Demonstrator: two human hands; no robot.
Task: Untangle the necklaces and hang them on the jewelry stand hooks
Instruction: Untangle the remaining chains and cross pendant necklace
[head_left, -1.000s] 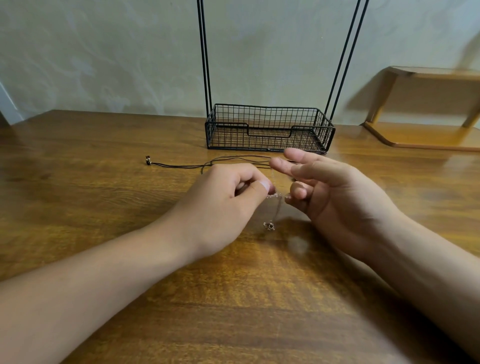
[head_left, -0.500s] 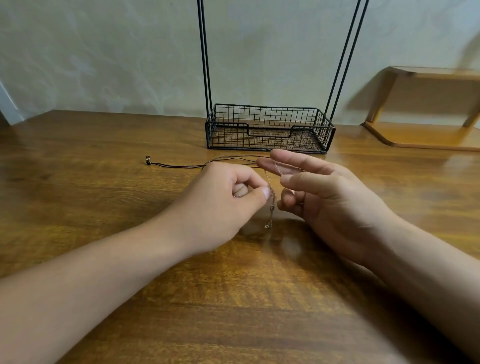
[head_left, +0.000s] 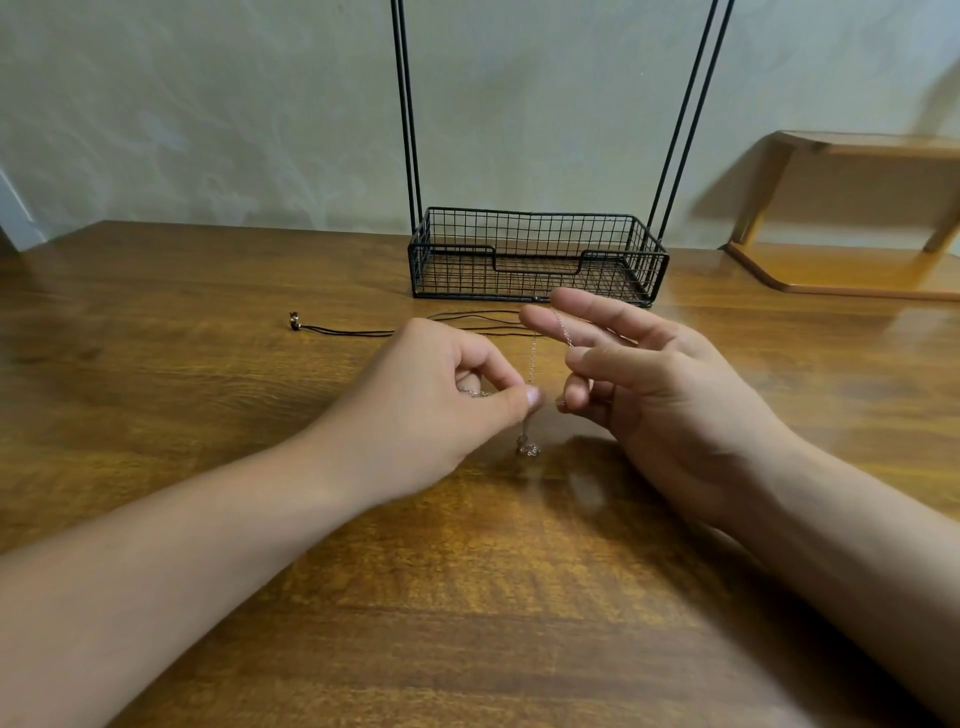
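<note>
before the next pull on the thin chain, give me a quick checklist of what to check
1. Left hand pinches the thin chain: ok.
2. Chain draped over right hand fingers: ok.
3. Chain free of knots: not ok, small clump hangs below the pinch.
4. Black cord necklace apart from the chain: cannot tell, hands hide its end.
5. Jewelry stand upright, close behind: ok.
6. Hooks free: cannot tell, out of frame.
</note>
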